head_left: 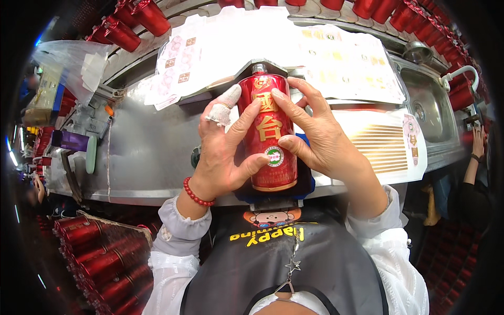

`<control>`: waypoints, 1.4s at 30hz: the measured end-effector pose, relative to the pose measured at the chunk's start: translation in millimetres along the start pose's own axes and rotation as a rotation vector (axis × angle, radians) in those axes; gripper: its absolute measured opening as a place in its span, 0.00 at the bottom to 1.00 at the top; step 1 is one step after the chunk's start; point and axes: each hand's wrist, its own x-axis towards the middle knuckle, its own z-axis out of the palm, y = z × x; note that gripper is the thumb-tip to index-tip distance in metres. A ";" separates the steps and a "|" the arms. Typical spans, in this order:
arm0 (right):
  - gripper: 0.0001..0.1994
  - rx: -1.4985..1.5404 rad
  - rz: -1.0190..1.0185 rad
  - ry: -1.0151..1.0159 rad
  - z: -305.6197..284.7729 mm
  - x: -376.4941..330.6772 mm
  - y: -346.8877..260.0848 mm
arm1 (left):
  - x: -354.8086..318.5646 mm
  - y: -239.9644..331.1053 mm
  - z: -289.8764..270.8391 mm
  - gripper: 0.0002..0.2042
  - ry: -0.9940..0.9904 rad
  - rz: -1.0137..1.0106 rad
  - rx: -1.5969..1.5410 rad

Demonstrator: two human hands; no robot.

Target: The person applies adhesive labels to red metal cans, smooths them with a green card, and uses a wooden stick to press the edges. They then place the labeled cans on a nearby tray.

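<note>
A glossy red bottle (268, 134) with large gold characters and a small round green-and-white sticker lies on its back, neck pointing away from me. Beneath it is a dark holder (307, 184) with blue parts, mostly hidden by the bottle. My left hand (226, 139), with white wrapping on two fingers and a red bead bracelet at the wrist, curves along the bottle's left side, its thumb beside the round sticker. On the other side my right hand (320, 131) rests fingertips on the upper front, its thumb next to the sticker.
White label sheets (231, 47) and gold-printed sheets (349, 65) cover the bench (142, 136) beyond the bottle. A striped gold sheet (378, 144) lies right, by a steel sink (430, 110). Red bottles (152, 18) line the far side; more (105, 257) are stacked lower left. Another person's hand (478, 140) shows far right.
</note>
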 end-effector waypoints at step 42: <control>0.37 0.080 -0.020 -0.037 -7.1 3.2 10.5 | 8.6 -13.2 -2.5 0.43 -0.034 0.017 -0.018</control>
